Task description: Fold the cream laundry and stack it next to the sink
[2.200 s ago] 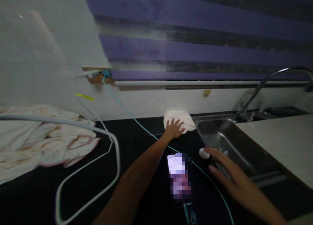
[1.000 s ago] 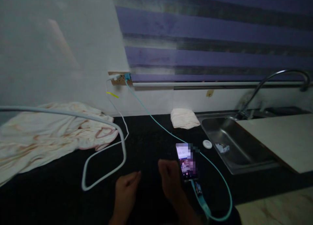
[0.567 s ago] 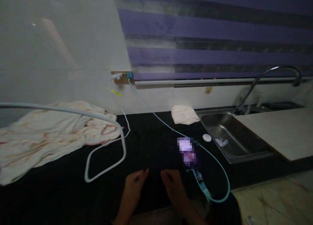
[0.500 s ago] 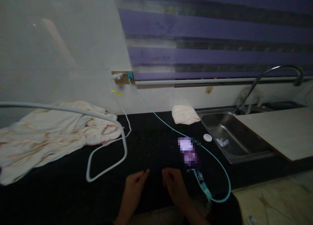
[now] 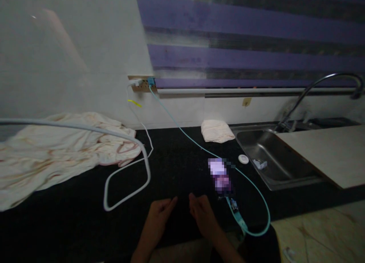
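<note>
While hands (image 5: pixel 157 217) (image 5: pixel 203 216) apart, scrap (image 5: pixel 260 164) in sink (image 5: pixel 281 156).

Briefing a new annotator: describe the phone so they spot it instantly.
Start at the steel sink set in the black counter, on the right. Left of it, past the round white disc, the phone lies within the curve of the teal cable, beyond the right hand. Unlike the unlit disc, it is a glowing rectangle.

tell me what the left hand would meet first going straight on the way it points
Probably the teal cable, across the black counter; aimed slightly further right, the left hand might reach the phone instead. Heights above the counter are unclear.
</note>
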{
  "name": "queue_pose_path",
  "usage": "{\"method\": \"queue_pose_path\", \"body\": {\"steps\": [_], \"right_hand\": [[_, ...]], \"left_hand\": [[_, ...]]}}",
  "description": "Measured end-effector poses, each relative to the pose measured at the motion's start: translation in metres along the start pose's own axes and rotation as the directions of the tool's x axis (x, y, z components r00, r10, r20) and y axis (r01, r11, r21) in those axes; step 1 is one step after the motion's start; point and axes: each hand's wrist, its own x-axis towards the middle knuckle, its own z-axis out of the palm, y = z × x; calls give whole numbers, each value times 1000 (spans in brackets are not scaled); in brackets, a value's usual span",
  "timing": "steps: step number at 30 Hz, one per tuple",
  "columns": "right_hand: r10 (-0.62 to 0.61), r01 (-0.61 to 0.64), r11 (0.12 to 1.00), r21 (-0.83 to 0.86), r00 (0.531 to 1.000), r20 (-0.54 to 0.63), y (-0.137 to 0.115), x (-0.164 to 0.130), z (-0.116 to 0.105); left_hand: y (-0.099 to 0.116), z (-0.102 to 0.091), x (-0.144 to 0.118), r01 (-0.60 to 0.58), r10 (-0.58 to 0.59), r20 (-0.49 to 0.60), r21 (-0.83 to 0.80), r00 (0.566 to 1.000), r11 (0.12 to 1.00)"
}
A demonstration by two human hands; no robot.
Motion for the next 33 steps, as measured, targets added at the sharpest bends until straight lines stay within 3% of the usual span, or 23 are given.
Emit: {"method": "queue_pose_path", "body": {"steps": [7, 14, 19, 33], "right_hand": [[37, -36, 995, -94, 999, 14, 0, 0, -1], [66, -59, 988, -142, 997, 40, -10, -2, -3], [47, -33, 988, -154, 995, 90, -15, -3, -5], [22, 11, 982, -187, 984, 175, -17, -1, -5]], "left_hand": [[-5, 1, 4, -28, 29, -20, 32, 999, 999], [-4, 0, 0, 19, -19, -8, 1, 1000, 1000], [-2, 1, -1, 18, -18, 6, -55, 1000, 998], [-9, 3, 2, -56, 54, 53, 37, 997, 998]]}}
